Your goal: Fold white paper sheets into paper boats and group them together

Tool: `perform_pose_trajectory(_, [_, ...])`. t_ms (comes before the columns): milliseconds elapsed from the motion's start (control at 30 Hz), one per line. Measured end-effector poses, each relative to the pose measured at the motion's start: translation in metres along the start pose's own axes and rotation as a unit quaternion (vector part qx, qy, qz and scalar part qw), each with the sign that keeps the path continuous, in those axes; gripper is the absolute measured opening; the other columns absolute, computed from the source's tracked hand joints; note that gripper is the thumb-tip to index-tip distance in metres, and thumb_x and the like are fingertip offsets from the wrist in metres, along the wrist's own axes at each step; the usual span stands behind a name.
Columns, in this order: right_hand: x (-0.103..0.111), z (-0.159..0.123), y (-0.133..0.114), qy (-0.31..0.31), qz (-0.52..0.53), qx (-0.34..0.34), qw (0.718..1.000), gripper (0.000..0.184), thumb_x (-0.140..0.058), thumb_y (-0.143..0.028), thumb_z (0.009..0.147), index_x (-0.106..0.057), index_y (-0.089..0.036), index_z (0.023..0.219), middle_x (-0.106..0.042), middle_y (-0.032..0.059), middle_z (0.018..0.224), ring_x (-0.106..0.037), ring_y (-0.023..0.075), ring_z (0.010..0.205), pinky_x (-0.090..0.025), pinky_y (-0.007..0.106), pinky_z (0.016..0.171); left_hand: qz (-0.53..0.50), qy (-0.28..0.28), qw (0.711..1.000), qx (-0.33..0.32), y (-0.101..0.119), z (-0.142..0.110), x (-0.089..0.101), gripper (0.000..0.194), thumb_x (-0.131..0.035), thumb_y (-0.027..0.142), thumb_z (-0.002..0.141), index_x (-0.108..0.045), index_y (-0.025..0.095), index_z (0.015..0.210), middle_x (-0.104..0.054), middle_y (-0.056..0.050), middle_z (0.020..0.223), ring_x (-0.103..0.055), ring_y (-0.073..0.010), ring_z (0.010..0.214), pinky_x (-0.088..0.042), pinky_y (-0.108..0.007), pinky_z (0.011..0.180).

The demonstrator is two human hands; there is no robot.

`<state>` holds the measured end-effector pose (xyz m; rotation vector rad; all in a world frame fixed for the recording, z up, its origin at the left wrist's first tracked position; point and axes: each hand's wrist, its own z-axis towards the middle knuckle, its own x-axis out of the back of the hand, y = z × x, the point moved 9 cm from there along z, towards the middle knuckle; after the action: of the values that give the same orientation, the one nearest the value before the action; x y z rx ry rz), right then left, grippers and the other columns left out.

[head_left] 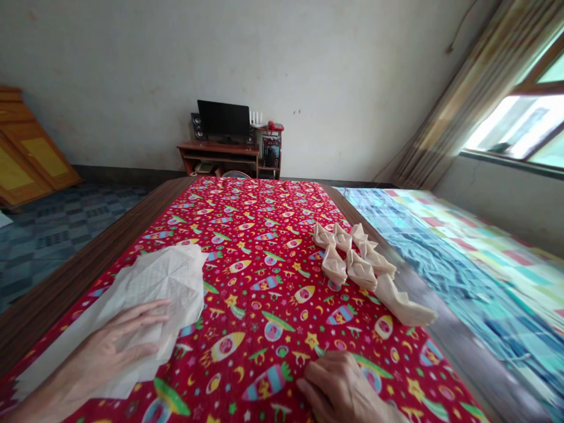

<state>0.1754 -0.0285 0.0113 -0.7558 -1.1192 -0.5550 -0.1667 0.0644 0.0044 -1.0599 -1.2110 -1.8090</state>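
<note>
Seven folded paper boats (361, 270) sit finished on the right of the red printed cloth (247, 205) covering the desk (88, 264). One creased paper sheet (163, 282) lies unfinished under the flat, open left hand (118, 346). The released right hand (339, 390) rests on the cloth, cut off by the lower frame edge.

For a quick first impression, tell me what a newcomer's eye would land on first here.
The red rocket-print tablecloth dominates, running down the table's middle. On its right side sits a cluster of cream folded paper boats, while the left hand rests on a creased paper sheet at the near left. The right hand rests on the cloth nearby.
</note>
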Motion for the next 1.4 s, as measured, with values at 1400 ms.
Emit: perform_pose_trajectory(1400, [-0.002,-0.001,0.001,0.009,0.018,0.011,1.000,0.027,-0.041,-0.024,0.096,-0.047,-0.021,0.069,-0.056,-0.0039,0.059,-0.051,0.0091,0.050,-0.031,0.024,0.054,-0.046,0.073,0.995,0.052,0.024,-0.007,-0.002,0.047,-0.053,0.054,0.080,-0.057,0.019,0.110,-0.062,-0.009,0.101,-0.062,-0.0222,0.086,-0.052,-0.034,0.081])
